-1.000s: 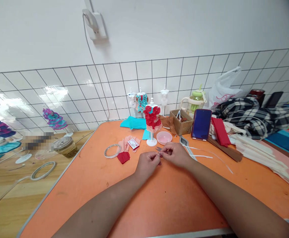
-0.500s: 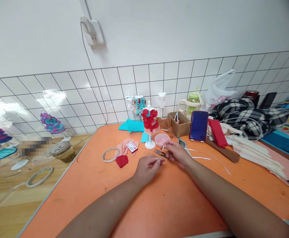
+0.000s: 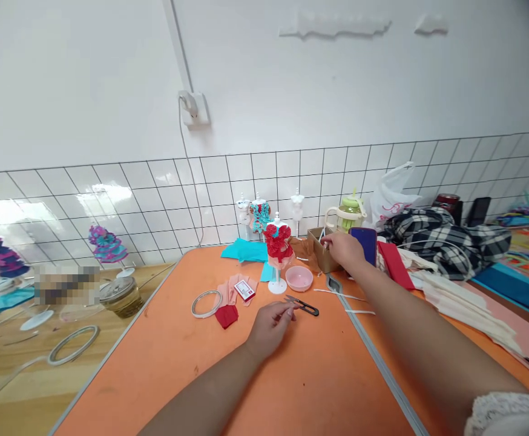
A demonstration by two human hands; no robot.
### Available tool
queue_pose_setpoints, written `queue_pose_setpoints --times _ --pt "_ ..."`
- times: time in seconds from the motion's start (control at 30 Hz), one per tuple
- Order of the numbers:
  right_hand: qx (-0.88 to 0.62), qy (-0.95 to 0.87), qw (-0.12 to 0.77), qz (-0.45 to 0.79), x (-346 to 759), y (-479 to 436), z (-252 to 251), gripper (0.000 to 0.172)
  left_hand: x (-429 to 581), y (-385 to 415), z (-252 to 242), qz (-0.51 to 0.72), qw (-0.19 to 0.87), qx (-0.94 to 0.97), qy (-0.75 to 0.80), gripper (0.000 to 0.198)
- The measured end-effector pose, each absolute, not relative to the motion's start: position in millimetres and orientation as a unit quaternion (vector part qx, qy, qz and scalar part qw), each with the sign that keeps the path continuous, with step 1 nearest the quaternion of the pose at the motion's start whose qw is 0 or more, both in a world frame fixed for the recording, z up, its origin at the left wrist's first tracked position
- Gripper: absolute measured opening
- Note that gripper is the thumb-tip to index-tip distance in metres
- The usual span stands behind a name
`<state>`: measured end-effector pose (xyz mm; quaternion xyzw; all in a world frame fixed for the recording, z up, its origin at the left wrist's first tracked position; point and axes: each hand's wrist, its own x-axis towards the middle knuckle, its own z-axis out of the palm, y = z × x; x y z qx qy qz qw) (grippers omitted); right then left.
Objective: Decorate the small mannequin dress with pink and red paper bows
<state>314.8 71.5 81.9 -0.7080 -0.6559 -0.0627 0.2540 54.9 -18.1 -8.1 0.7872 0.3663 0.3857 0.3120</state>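
Note:
My left hand rests low over the orange table with thumb and fingertips pinched together; whatever they hold, if anything, is too small to tell. Just beyond its fingertips lie black-handled thread snips. My right hand reaches to the brown cardboard box, its fingers closed at the box's opening. What is between those fingers I cannot make out. In front of the box sits a pink dish. Beside the dish stands a small white dress form wearing a red flowered bodice.
Left of the dress form are a small white-and-red box, a red cloth piece and a tape roll. A phone, a green-lidded jug and red fabric stand or lie at right. White strips lie near my right forearm.
My right hand has moved from beside the snips up and right to the cardboard box. The left hand stays near the snips, still pinched. The view has tilted upward.

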Motion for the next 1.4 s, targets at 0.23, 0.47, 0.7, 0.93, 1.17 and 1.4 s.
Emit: queue_pose_setpoints --times 0.23,0.47,0.7,0.93,1.17,1.4 --pt "-0.713 -0.648 0.242 -0.113 313.3 68.6 80.9 0.027 51.7 -17.5 -8.0 0.401 0.335 0.78 0.345 0.033" --pt "-0.607 -0.708 0.347 -0.099 288.7 28.7 52.3 0.029 51.4 -20.9 -3.5 0.397 0.343 0.78 0.339 0.029" --pt "-0.606 -0.793 0.055 -0.025 258.0 41.6 37.8 0.031 55.0 -22.1 -1.1 0.389 0.32 0.781 0.369 0.024" --pt "-0.625 -0.779 -0.015 -0.04 233.2 71.0 41.6 0.024 54.8 -21.7 -0.1 0.38 0.29 0.798 0.367 0.028" --pt "-0.636 -0.77 -0.026 -0.033 224.5 80.4 33.8 0.024 52.5 -19.6 -2.7 0.377 0.261 0.822 0.338 0.028" --pt "-0.633 -0.774 -0.017 -0.02 223.4 79.4 40.4 0.021 50.5 -15.2 -4.8 0.384 0.232 0.825 0.343 0.029"
